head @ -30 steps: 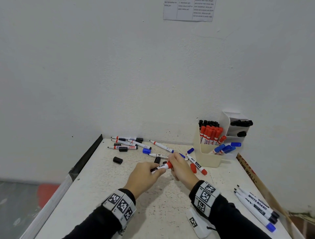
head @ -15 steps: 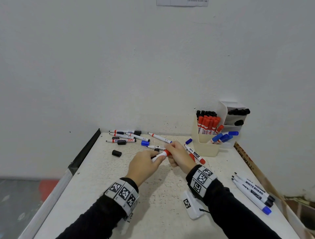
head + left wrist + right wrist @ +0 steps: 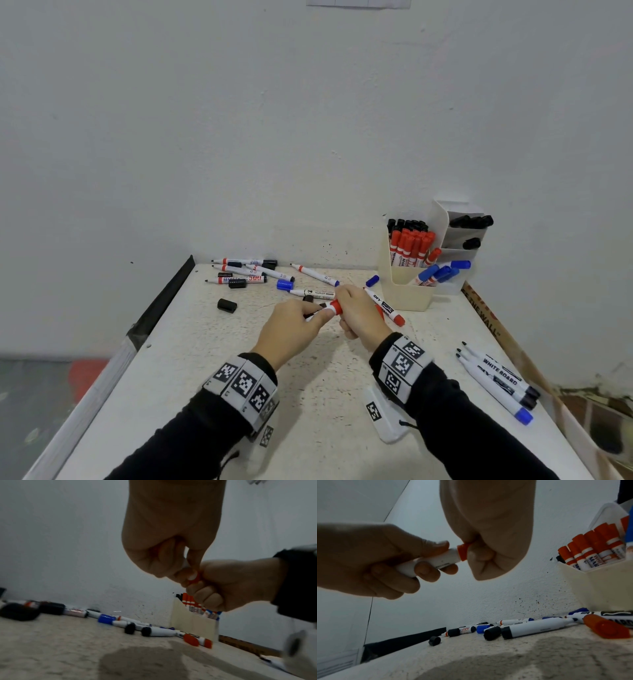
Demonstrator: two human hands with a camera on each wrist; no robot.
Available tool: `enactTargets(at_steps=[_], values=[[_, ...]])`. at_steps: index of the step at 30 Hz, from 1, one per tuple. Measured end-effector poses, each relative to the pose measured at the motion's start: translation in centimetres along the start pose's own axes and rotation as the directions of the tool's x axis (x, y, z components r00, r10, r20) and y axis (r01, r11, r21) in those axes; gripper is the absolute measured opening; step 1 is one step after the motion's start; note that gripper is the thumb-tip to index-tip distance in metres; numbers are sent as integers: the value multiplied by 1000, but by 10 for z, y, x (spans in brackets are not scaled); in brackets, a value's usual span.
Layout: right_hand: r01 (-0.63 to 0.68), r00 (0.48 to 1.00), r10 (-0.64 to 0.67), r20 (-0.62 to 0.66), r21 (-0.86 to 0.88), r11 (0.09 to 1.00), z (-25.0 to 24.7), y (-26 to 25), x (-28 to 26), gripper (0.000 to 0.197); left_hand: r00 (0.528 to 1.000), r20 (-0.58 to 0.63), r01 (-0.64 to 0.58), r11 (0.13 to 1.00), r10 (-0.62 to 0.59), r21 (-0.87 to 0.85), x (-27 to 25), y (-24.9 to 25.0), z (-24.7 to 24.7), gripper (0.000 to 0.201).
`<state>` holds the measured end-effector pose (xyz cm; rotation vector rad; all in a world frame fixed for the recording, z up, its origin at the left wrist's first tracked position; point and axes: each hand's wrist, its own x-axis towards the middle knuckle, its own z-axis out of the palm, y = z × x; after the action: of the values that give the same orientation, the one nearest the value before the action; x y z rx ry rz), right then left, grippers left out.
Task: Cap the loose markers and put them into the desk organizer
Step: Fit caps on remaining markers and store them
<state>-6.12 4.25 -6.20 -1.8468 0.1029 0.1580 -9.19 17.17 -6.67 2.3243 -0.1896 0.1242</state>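
Above the middle of the table my left hand (image 3: pixel 295 322) grips the white barrel of a red marker (image 3: pixel 435 561). My right hand (image 3: pixel 356 310) is curled round its red cap (image 3: pixel 462 552), which sits against the barrel's end. The cream desk organizer (image 3: pixel 407 291) stands at the back right, holding red, black and blue capped markers. Several loose markers (image 3: pixel 239 272) and black caps (image 3: pixel 226 305) lie at the back left. A red-ended marker (image 3: pixel 385 306) lies just right of my right hand.
Three uncapped whiteboard markers (image 3: pixel 496 380) lie near the table's right edge. A blue cap (image 3: pixel 285 285) and another blue cap (image 3: pixel 372 281) rest near the back. The white wall rises right behind the table (image 3: pixel 205 359). A cardboard strip (image 3: pixel 486 318) runs along the right side.
Both hands have kept hold of the red marker and cap, pressed together above the table. The head view has tilted, so everything sits lower against the wall.
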Motion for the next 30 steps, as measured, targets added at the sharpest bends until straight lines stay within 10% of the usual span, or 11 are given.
enactTargets(at_steps=[4, 10, 16, 30], values=[[-101, 995, 101, 7, 37, 994, -4, 0, 0, 26, 989, -72, -89, 906, 130, 414, -6, 9, 1, 34], [-3, 1000, 4, -27, 54, 999, -5, 0, -3, 30, 1000, 14, 7, 999, -6, -34, 0, 12, 3, 33], [-75, 997, 76, -2, 143, 987, -7, 5, -9, 28, 987, -53, -102, 851, 151, 516, -5, 16, 8, 40], [-13, 999, 18, -36, 138, 990, -25, 1, -5, 29, 991, -37, -111, 946, 129, 306, 9, 22, 16, 35]])
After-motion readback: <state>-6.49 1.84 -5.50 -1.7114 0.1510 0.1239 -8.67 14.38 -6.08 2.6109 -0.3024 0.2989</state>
